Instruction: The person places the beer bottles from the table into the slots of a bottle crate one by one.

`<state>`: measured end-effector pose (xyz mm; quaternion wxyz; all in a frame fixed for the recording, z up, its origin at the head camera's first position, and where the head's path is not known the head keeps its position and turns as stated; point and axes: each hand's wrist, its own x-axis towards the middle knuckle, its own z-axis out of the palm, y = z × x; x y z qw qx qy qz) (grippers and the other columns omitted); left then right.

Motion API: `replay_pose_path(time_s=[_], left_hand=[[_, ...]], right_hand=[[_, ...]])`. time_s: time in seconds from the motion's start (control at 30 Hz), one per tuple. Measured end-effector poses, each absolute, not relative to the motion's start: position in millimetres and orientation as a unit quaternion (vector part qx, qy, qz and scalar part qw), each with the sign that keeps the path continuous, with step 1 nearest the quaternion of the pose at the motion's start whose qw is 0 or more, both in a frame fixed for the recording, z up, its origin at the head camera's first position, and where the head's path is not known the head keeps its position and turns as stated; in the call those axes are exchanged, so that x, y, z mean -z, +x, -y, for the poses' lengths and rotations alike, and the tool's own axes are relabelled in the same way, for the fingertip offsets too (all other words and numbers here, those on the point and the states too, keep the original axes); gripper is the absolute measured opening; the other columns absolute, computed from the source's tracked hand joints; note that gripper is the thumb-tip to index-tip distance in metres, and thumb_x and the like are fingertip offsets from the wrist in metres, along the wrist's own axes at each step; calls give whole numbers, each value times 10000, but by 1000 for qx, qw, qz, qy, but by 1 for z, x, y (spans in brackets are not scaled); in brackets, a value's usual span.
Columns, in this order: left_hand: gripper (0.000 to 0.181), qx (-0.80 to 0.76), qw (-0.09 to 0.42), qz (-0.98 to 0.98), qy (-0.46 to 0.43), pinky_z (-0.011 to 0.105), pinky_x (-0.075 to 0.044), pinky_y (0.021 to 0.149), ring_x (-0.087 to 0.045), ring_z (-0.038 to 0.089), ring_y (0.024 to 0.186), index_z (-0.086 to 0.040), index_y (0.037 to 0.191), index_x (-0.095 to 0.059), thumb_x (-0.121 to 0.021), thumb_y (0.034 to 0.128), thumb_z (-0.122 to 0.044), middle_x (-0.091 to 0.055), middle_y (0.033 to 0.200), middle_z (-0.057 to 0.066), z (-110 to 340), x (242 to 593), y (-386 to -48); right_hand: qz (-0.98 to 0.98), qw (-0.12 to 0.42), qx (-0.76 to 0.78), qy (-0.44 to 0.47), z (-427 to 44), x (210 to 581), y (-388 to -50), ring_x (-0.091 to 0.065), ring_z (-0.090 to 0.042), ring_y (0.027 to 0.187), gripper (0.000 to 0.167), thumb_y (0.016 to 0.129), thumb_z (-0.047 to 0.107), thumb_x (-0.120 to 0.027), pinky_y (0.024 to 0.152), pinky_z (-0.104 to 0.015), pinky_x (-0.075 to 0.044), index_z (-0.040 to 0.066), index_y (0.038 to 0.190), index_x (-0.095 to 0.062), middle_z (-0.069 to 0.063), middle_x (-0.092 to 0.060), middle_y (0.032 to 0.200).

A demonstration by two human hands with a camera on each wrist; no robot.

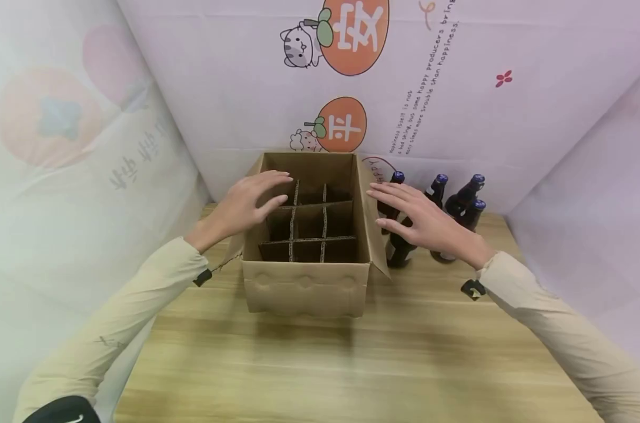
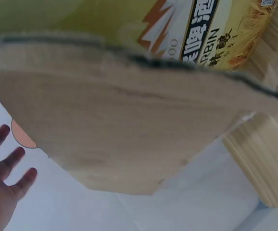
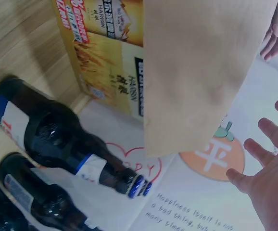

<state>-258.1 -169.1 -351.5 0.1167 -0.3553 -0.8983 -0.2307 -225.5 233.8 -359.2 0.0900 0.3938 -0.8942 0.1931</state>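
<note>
A tall brown cardboard box [image 1: 306,288] stands upright on the light wood-grain surface [image 1: 298,370], its top uncovered, with a plain right flap [image 1: 378,252] and left flap [image 1: 235,249] folded outward along its sides. Inside, a corrugated brown cardboard divider [image 1: 306,249] already sits in a grid, so the preparing of the box looks complete. As for the filling, no bottle shows in the cells that can be seen, although the deep corners are dark. At least five dark glass bottles [image 3: 52,130], with blue caps where their tops show, stand to the right of the box, close together and partly hidden behind the right hand [image 1: 422,217]. Judged from this layout, box and bottles are wholly apart; whether that marks a beginning or an end, the pictures cannot tell. Neither hand appears to hold anything: the left hand [image 1: 245,201] hangs over the box's left edge, fingers stretched and thumb held well away, and the right hand is similarly spread beside the right edge, near the flap and above the bottles. Whether the right fingertips brush the cardboard is unclear from the head view, but the right wrist view shows them apart from the flap.
</note>
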Motion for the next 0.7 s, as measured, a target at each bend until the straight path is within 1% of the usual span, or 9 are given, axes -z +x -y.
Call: replay_pose_path(time_s=[0.1, 0.23, 0.4, 0.43, 0.5, 0.6, 0.63, 0.7], left_hand=[[473, 248, 115, 907, -320, 559, -370, 1252, -465, 346, 1478, -137, 1518, -542, -592, 1080, -307, -501, 1600, 105, 175, 351, -261], [470, 252, 102, 921, -278, 550, -379, 1249, -504, 389, 1433, -94, 1519, -522, -581, 1084, -260, -477, 1608, 148, 181, 352, -265], [508, 264, 76, 934, -227, 581, -379, 1240, -504, 434, 1415, -23, 1532, -474, -582, 1075, -217, -490, 1577, 215, 187, 355, -270], [526, 269, 66, 936, -216, 594, -394, 1226, -506, 447, 1408, -11, 1539, -460, -583, 1073, -221, -490, 1570, 234, 187, 356, -270], [571, 279, 41, 939, -196, 607, -460, 1169, -551, 469, 1357, 14, 1557, -424, -583, 1074, -244, -498, 1546, 278, 189, 357, -272], [616, 303, -13, 939, -162, 585, -556, 1064, -604, 480, 1292, 49, 1574, -375, -572, 1078, -261, -500, 1522, 319, 191, 358, -275], [619, 319, -35, 935, -149, 562, -595, 1009, -639, 487, 1237, 53, 1580, -363, -566, 1080, -253, -503, 1517, 326, 192, 358, -275], [614, 354, -76, 924, -125, 495, -645, 923, -654, 479, 1214, 67, 1584, -346, -554, 1084, -222, -508, 1509, 333, 194, 358, -276]], right_hand=[[897, 94, -204, 380, -240, 361, -228, -337, -314, 1552, 608, 1044, 285, -669, 1275, -596, -279, 181, 1601, -450, -66, -412, 1666], [899, 107, -229, 356, -247, 363, -229, -398, -341, 1504, 559, 1043, 218, -669, 1227, -620, -346, 150, 1570, -494, -106, -461, 1626], [902, 134, -265, 314, -256, 368, -231, -490, -406, 1402, 462, 1037, 135, -664, 1133, -638, -440, 50, 1480, -563, -196, -549, 1506], [904, 134, -268, 304, -258, 369, -232, -506, -416, 1380, 448, 1035, 117, -663, 1110, -637, -459, 33, 1464, -568, -209, -560, 1482], [912, 128, -275, 275, -263, 372, -233, -546, -415, 1324, 427, 1032, 96, -660, 1044, -622, -516, 7, 1440, -572, -225, -577, 1439], [928, 95, -285, 219, -269, 375, -235, -578, -412, 1248, 413, 1035, 104, -650, 967, -597, -570, -20, 1420, -565, -250, -577, 1396], [934, 80, -287, 198, -272, 376, -236, -577, -424, 1242, 422, 1036, 112, -647, 969, -604, -571, -35, 1421, -555, -266, -566, 1393], [942, 44, -292, 158, -276, 378, -236, -568, -460, 1241, 449, 1039, 131, -640, 996, -625, -554, -63, 1427, -525, -305, -537, 1402]])
